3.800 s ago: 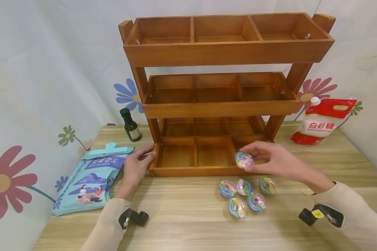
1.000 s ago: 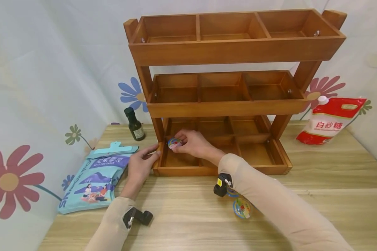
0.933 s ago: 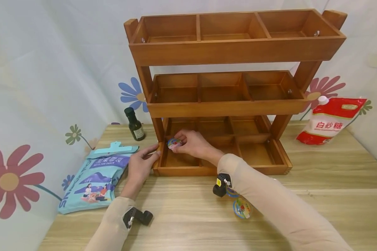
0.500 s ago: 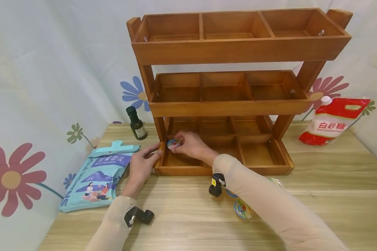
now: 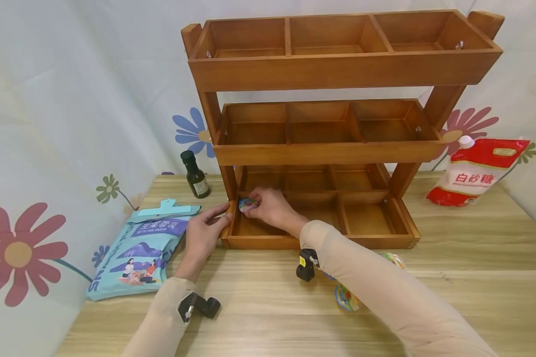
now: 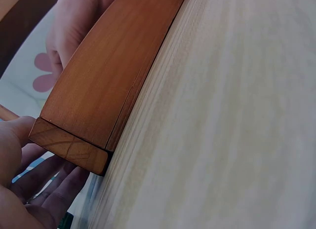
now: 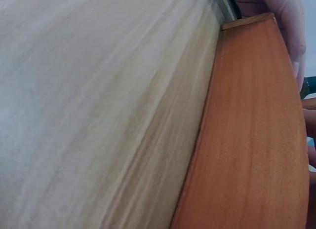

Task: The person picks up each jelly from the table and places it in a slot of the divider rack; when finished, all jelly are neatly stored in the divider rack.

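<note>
My right hand (image 5: 274,210) pinches a small jelly cup (image 5: 247,205) with a shiny printed lid, inside the front left compartment of the wooden rack's bottom tray (image 5: 362,242). The lid faces up and part of it lies behind the fingers. At the tray's left end, my left hand (image 5: 202,237) touches the side board with thumb and fingertips. In the left wrist view the fingers of that hand (image 6: 54,187) stretch along the board's end. Another jelly cup (image 5: 346,298) lies on the table, partly covered by my right forearm; a further cup (image 5: 394,260) peeks out behind the sleeve.
Above stand the rack's middle tier (image 5: 326,154) and top tier (image 5: 344,72), each divided into three compartments. Left of the rack are a dark bottle (image 5: 195,176) and a clipped blue snack bag (image 5: 138,253). A red and white sugar pouch (image 5: 475,173) leans at the right.
My right hand has carried the jelly cup from the right front compartment to the left one. Over the last second the cup has tilted slightly. The left hand stays at the tray's end.
</note>
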Action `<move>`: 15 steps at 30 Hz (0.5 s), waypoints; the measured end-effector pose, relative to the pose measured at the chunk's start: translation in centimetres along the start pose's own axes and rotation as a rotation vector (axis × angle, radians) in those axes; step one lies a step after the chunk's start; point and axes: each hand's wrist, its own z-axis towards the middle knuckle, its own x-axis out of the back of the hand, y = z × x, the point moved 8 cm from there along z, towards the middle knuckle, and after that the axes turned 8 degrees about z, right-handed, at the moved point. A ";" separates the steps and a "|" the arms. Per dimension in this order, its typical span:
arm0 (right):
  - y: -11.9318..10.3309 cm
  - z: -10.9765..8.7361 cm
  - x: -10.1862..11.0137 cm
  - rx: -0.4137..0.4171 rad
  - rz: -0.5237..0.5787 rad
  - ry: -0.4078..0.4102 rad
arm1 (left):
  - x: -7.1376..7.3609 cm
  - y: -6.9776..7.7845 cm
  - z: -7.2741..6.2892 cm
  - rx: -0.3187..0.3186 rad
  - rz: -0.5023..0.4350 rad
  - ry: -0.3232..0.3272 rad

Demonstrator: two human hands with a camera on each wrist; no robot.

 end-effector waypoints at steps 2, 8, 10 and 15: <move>0.0 0.0 -0.1 -0.002 -0.016 0.002 | 0.0 0.0 0.0 0.001 -0.002 -0.001; 0.1 0.0 -0.1 0.004 -0.034 0.010 | 0.0 0.1 0.0 0.002 -0.017 -0.003; 0.1 0.0 -0.2 0.007 -0.036 0.007 | 0.0 0.1 -0.1 0.003 -0.019 -0.003; 0.3 0.1 -0.3 0.000 -0.028 -0.006 | 0.0 0.0 -0.1 0.006 -0.012 0.003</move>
